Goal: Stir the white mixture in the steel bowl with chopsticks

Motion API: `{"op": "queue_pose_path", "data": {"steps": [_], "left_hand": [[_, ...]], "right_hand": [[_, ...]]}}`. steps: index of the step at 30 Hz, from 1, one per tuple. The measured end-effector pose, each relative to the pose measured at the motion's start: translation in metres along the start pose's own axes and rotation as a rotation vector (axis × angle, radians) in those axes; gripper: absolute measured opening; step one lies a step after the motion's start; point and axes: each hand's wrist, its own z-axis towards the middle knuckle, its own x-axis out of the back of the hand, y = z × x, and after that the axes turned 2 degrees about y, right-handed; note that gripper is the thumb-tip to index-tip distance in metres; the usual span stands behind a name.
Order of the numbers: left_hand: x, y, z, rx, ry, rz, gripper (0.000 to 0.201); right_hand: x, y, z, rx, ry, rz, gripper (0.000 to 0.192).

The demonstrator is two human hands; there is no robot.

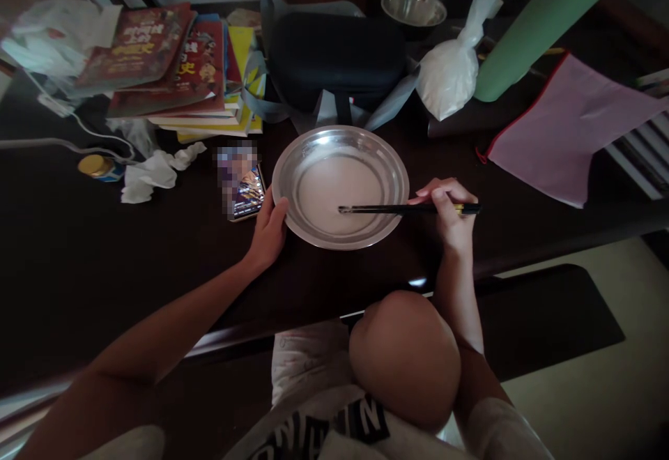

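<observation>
A wide metal bowl (285,192) stands on the dark table before me, with a pale, milky mixture (334,181) in it. My left hand (269,230) grips the bowl's left rim, thumb on top and fingers underneath, partly hidden. In my right hand (450,210) is a pair of black chopsticks (387,209), held nearly level across the bowl's right rim. Their tips are at the middle of the mixture and look wet. Just left of the bowl lies a phone (249,192) with its screen lit.
Stacked books (203,77), crumpled tissue (154,174) and a small yellow-capped jar (99,166) occupy the left. Behind the bowl sits a black case (337,52). A tied bag of white powder (448,77), green roll (543,35) and pink pouch (554,132) lie rightward.
</observation>
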Motion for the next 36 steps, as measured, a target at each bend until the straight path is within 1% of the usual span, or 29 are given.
{"op": "queue_pose_path", "data": {"steps": [3, 4, 8, 9, 12, 13, 14, 17, 18, 19, 22, 23, 24, 27, 28, 29, 31, 33, 36], "left_hand": [[-0.0004, 0.0008, -0.0001, 0.011, 0.014, -0.024, 0.053], [-0.0004, 0.0008, -0.0001, 0.011, 0.017, -0.024, 0.053], [0.0002, -0.0003, -0.0002, -0.005, -0.001, -0.006, 0.050], [0.0002, -0.0003, -0.0003, -0.006, -0.005, -0.007, 0.049], [-0.0004, 0.0007, -0.0004, -0.002, 0.000, -0.012, 0.048], [-0.0007, 0.0013, -0.0005, -0.001, 0.001, -0.014, 0.047], [-0.0010, 0.0019, -0.0005, -0.002, -0.001, -0.014, 0.048], [-0.0013, 0.0029, -0.0006, -0.022, -0.014, 0.010, 0.049], [-0.0012, 0.0029, -0.0005, -0.038, -0.017, 0.030, 0.050], [-0.0009, 0.0027, -0.0005, -0.057, -0.017, 0.055, 0.051], [0.0000, 0.0016, -0.0001, -0.100, -0.013, 0.106, 0.052], [0.0001, 0.0012, 0.0000, -0.100, -0.010, 0.106, 0.053], [0.0001, 0.0009, 0.0002, -0.095, -0.007, 0.100, 0.053], [-0.0010, 0.0013, 0.0002, -0.058, 0.006, 0.064, 0.055], [-0.0015, 0.0019, 0.0001, -0.044, 0.015, 0.051, 0.055], [-0.0020, 0.0026, -0.0001, -0.031, 0.024, 0.039, 0.055], [-0.0026, 0.0040, -0.0007, -0.009, 0.029, 0.015, 0.055], [-0.0025, 0.0046, -0.0012, -0.003, 0.009, 0.003, 0.053], [-0.0012, 0.0035, -0.0015, -0.013, -0.024, 0.003, 0.051]], "right_hand": [[-0.0002, -0.0003, 0.0000, 0.016, -0.120, -0.044, 0.014], [-0.0001, 0.0000, 0.0002, 0.028, -0.119, -0.062, 0.013], [0.0009, 0.0021, 0.0004, 0.019, 0.025, -0.027, 0.017], [0.0008, 0.0023, 0.0004, 0.009, 0.024, -0.007, 0.018], [0.0001, 0.0018, 0.0004, 0.007, -0.081, -0.016, 0.015], [-0.0001, 0.0016, 0.0006, 0.014, -0.097, -0.035, 0.013], [-0.0001, 0.0014, 0.0007, 0.020, -0.085, -0.053, 0.013], [0.0001, 0.0016, 0.0006, 0.008, 0.021, -0.050, 0.019], [0.0001, 0.0015, 0.0005, -0.005, 0.025, -0.036, 0.021], [0.0000, 0.0013, 0.0004, -0.014, 0.004, -0.024, 0.021], [-0.0007, 0.0003, 0.0004, -0.008, -0.118, -0.040, 0.015], [-0.0007, 0.0001, 0.0005, 0.003, -0.125, -0.055, 0.014], [-0.0005, 0.0001, 0.0006, 0.014, -0.104, -0.065, 0.014], [0.0004, 0.0007, 0.0006, 0.013, 0.012, -0.042, 0.019], [0.0004, 0.0009, 0.0005, 0.001, 0.017, -0.029, 0.020], [0.0003, 0.0009, 0.0004, -0.008, -0.005, -0.021, 0.020], [-0.0002, 0.0004, 0.0005, -0.007, -0.091, -0.035, 0.017], [-0.0006, -0.0003, 0.0007, 0.013, -0.124, -0.076, 0.015], [-0.0001, -0.0008, 0.0006, 0.009, -0.023, -0.095, 0.019]]}}
